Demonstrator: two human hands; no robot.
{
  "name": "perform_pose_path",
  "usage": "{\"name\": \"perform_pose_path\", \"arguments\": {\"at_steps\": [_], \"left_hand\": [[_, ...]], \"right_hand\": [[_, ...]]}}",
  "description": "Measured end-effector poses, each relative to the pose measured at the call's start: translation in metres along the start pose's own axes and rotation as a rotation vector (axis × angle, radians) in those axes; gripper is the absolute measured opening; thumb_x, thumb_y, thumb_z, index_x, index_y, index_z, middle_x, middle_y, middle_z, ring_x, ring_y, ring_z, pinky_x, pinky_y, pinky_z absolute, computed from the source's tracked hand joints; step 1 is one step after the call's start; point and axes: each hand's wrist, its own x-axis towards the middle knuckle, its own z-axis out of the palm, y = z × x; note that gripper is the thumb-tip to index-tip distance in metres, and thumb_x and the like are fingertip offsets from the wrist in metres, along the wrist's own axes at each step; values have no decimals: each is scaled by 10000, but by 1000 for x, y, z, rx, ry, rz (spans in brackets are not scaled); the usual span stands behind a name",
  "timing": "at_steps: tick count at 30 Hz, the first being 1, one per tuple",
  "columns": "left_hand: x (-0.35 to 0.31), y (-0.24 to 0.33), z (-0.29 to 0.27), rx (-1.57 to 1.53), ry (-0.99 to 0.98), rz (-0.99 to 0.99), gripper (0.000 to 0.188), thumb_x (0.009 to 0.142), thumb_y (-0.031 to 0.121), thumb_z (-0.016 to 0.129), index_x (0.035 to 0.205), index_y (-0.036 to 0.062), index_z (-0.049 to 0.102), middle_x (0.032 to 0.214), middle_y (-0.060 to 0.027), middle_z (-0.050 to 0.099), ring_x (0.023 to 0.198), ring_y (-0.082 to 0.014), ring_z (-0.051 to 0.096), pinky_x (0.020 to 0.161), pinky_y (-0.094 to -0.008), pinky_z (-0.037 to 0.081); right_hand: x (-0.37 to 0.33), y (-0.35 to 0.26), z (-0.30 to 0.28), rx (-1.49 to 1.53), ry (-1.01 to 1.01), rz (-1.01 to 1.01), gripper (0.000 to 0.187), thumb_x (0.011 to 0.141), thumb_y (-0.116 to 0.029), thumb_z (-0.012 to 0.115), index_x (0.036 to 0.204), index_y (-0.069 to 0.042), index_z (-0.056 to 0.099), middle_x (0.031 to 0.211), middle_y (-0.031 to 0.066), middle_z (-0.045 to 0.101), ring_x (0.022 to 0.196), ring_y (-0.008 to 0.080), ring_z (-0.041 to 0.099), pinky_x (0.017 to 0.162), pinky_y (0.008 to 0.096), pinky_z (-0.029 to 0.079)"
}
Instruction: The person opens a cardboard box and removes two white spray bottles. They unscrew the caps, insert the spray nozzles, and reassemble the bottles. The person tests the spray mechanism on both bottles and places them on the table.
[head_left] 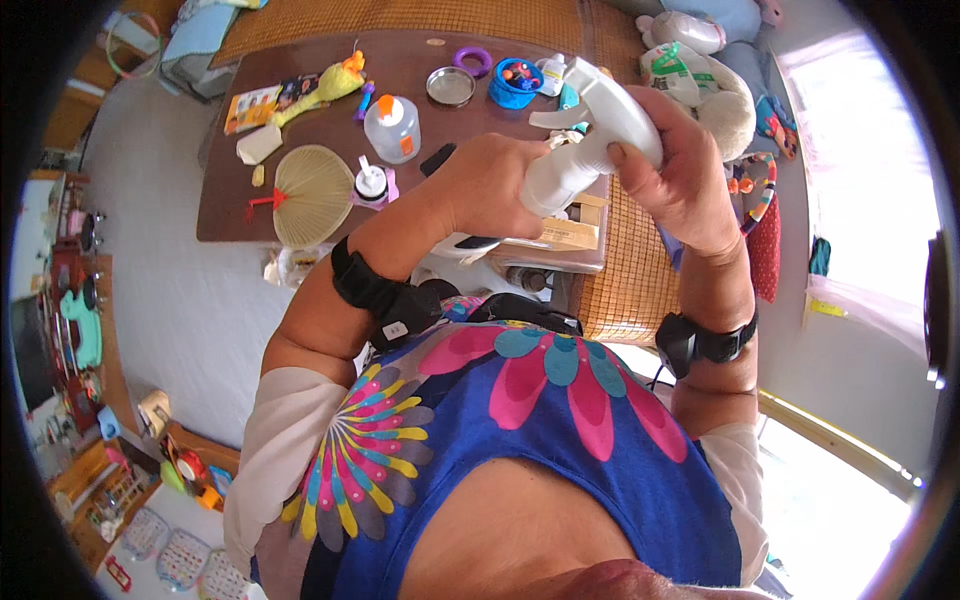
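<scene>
Both of my hands hold a white spray bottle above the right part of the brown table. My left hand is closed round its body from the left. My right hand is wrapped round the neck and the back of the trigger head, its thumb pressed near the collar. The trigger points left, and the bottle is tilted. Under and beside the bottle, partly hidden by my hands, is a cardboard box.
On the table are a hand fan, a clear bottle with an orange cap, a white-topped jar, a round metal tin, a purple ring, a blue basket and a yellow toy. A woven mat lies to the right.
</scene>
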Motion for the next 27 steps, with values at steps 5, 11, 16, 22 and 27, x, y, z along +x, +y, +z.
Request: {"name": "perform_pose_path", "arguments": {"at_steps": [5,11,16,22,27], "left_hand": [[15,22,-1,8,2,22,551,602,131,773,1136,40,669,970,-153,737,887,-343,714,827,-402,550],[21,37,2,-44,-22,53,524,616,125,772,1125,41,677,952,-125,737,889,-295,720,842,-372,544],[21,47,3,-41,-8,57,501,622,124,764,1109,40,680,935,-123,736,887,-284,717,843,-370,538],[20,59,1,-67,-53,94,481,623,133,760,1089,39,680,905,-89,725,839,-231,699,805,-345,527],[16,65,5,-255,-143,103,487,622,136,754,1094,40,681,904,-46,710,827,-173,671,802,-326,518]], "right_hand": [[-13,-1,-13,150,188,-37,414,912,-236,701,1211,39,626,922,48,679,822,89,616,719,274,531],[-24,-4,-30,288,161,71,410,928,-249,684,1212,42,632,955,40,682,866,92,616,764,267,525],[-32,-8,-30,213,226,-13,428,917,-252,699,1224,36,620,929,52,689,836,95,623,745,282,535],[-43,-18,-38,-5,136,-46,540,943,-339,692,1336,9,565,1084,84,677,1010,163,632,882,309,517],[-40,-17,-50,40,-16,-148,626,938,-430,705,1359,7,550,1119,100,690,1041,164,638,910,299,514]]}}
